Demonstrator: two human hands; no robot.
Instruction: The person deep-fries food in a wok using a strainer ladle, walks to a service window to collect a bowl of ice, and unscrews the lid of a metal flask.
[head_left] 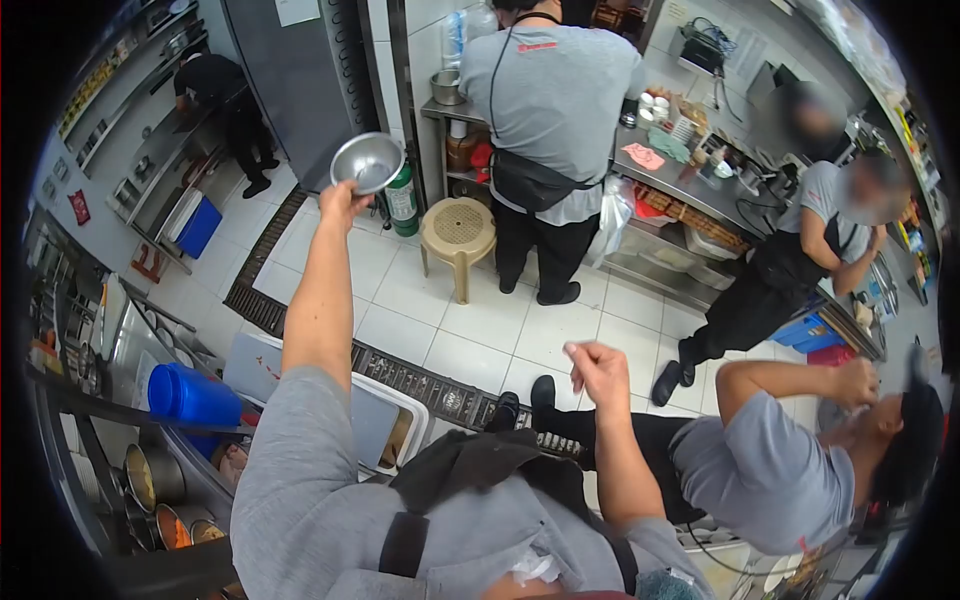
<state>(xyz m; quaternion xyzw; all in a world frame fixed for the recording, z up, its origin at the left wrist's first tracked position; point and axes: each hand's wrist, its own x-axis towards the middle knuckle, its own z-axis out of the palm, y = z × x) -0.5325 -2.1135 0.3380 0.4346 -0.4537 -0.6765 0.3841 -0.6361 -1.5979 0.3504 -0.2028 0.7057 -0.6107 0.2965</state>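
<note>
My left hand [345, 203] reaches far forward with its fingers closed on the rim of a metal bowl [368, 165]. The bowl is tilted so that its inside faces me, and it looks empty. My right hand [600, 374] hangs in the air over the tiled floor, its fingers loosely curled in, and I see nothing in it. Beyond the right hand stands a beige plastic stool [458, 235]. Just behind the bowl is a green gas cylinder [402, 203].
One person [550, 110] stands ahead with back turned; another person [780, 455] is close on my right. Two more people work farther off. A steel counter [690, 185] runs along the right. A floor drain grate [440, 395] crosses the tiles. A blue container [195, 393] stands left.
</note>
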